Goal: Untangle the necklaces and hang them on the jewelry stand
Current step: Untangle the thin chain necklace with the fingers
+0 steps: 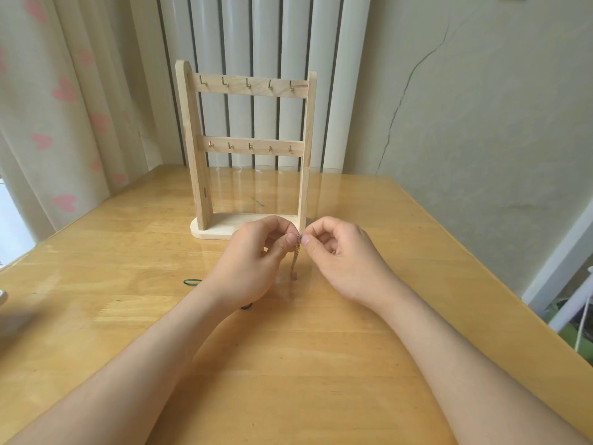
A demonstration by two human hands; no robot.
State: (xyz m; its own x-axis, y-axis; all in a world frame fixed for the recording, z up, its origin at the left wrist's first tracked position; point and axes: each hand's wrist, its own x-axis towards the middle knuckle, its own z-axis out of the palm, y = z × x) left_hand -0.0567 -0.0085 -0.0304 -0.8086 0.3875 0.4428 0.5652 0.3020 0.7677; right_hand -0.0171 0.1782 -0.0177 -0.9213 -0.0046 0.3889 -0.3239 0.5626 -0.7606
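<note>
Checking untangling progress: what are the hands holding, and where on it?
The left hand and right hand both pinch the chain necklace at its top; the rest hangs down.

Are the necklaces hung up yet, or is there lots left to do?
Nothing is hung yet: every hook on the jewelry stand is bare. Right now the left hand and right hand pinch a thin chain between them, its end dangling toward the table. Left to do: hanging that chain, plus the dark green loop by the left wrist.
</note>
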